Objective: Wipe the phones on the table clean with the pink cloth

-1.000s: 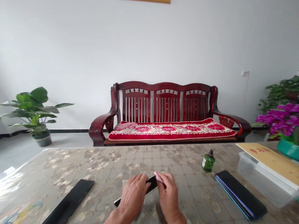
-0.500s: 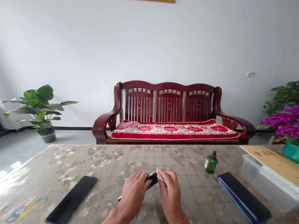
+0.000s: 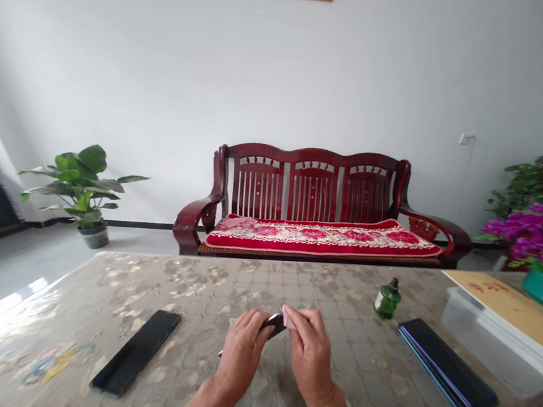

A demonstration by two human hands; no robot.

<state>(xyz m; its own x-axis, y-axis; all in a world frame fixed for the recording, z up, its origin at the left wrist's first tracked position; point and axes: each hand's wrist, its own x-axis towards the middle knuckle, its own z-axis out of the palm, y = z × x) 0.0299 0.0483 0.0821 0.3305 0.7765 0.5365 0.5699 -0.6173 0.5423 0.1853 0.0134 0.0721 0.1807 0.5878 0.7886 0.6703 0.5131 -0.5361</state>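
Note:
My left hand (image 3: 244,348) is closed around a thin dark phone (image 3: 275,325) with a silvery edge. The hand covers most of it, and only the far end and a tip at the lower left show. My right hand (image 3: 310,350) pinches a small pale pink piece of cloth (image 3: 290,318) against the phone's far end. Both hands are just above the patterned tabletop. Another black phone (image 3: 135,353) lies flat to the left of my left hand.
Several coloured rubber bands (image 3: 51,364) lie at the left. A green bottle (image 3: 388,298), stacked phones (image 3: 448,366) and a clear plastic box (image 3: 483,348) with papers are at the right. A wooden bench (image 3: 314,189) stands beyond the table (image 3: 220,284).
The view has turned slightly left, so the surroundings appear shifted right. Both hands keep nearly the same grip, with more of the pink cloth showing at the phone's end.

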